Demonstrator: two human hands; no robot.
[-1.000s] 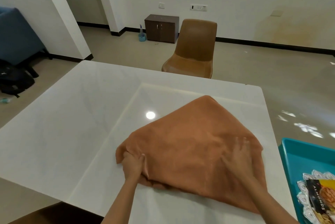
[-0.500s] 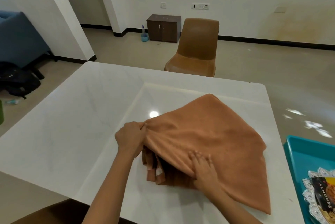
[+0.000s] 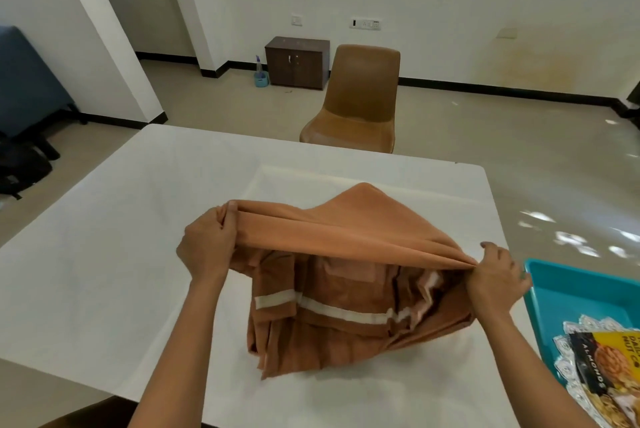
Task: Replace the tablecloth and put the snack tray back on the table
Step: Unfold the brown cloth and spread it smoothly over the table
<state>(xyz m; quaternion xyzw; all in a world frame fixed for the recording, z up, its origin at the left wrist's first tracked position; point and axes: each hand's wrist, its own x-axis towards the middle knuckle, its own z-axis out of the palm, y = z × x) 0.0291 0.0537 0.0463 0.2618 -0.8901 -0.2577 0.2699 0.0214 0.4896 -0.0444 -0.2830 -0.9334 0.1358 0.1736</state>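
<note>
— What's on the table [image 3: 121, 237]?
— Your orange tablecloth [image 3: 346, 230], bunched on the white glossy top near your edge. Your left hand [image 3: 207, 247] and right hand [image 3: 495, 275] each pinch its upper hem, raised taut between them.
— And around the table?
— The teal snack tray [image 3: 581, 285] is at its right edge, a brown chair [image 3: 360, 98] stands at its far side, and a dark cabinet [image 3: 296, 62] sits beyond, against the wall.

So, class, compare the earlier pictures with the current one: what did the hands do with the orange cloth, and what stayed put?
The left hand lifted the edge of the orange cloth off the table. The right hand, flat on the cloth before, now pinches that edge too, and both stretch it wide, baring striped folds beneath. The teal tray, almond packet and chair stayed put.
</note>
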